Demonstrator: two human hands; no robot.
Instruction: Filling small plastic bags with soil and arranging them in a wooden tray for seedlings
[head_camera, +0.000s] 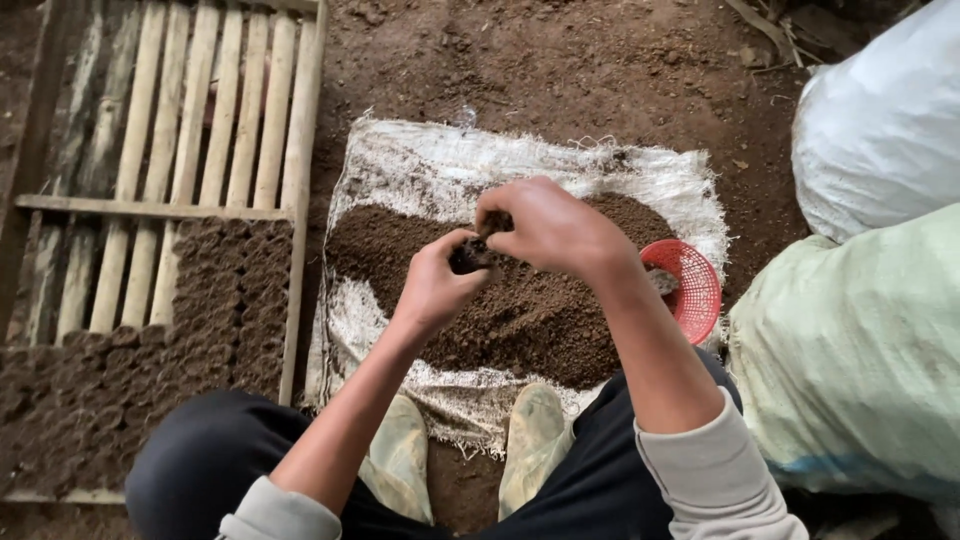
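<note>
Over the heap of dark brown potting soil (520, 300) spread on a frayed white woven sack (420, 165), the left hand (435, 285) is closed around a small dark soil-filled pot (468, 255), while the right hand (550, 228) pinches soil into its top with narrowed fingers. Filling looks to be the step in hand. Left of the sack, filled pots (120, 370) stand packed in a slatted bamboo frame (210, 110). A red plastic mesh basket (690, 290) lies to the right.
</note>
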